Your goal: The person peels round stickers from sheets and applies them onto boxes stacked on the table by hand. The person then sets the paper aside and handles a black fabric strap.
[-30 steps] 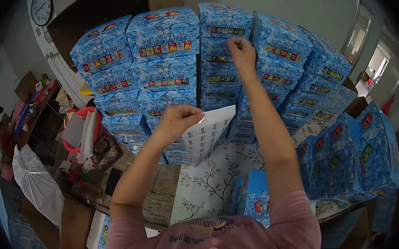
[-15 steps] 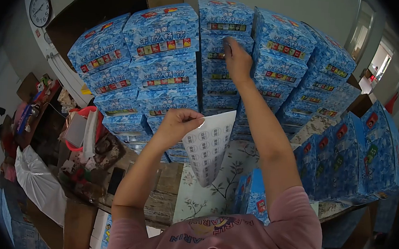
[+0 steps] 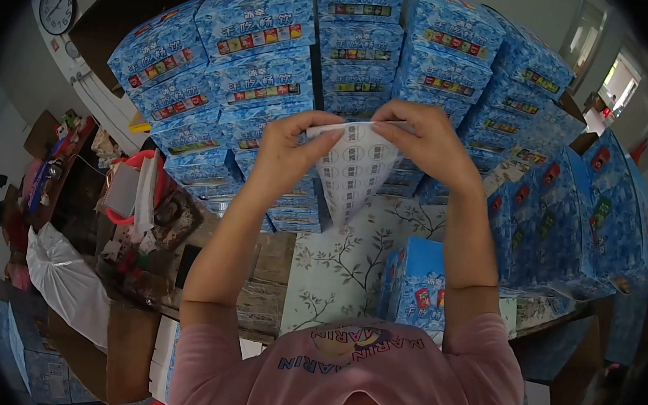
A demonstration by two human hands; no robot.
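The sheet (image 3: 353,167) is thin, smooth paper. Along the table's (image 3: 266,274) far edge, boxes (image 3: 259,15) of printed cardboard, smooth with a faint sheen. The cover (image 3: 333,283) looks like smooth plastic; bare table toward the left edge, like rougher wood. By the near left corner, a creased, glossy plastic bag (image 3: 66,281). Shirt (image 3: 401,380): matt cloth.

**Label sheet (image 3: 354,163), pinched along its top edge**

White; columns of round outlines, each with dark printed characters. Upper edge bent over, gripped at two spots. Sheet bowed, narrowing downward in view. Positioned over flowered table cover (image 3: 322,275); contact at lower end unclear.
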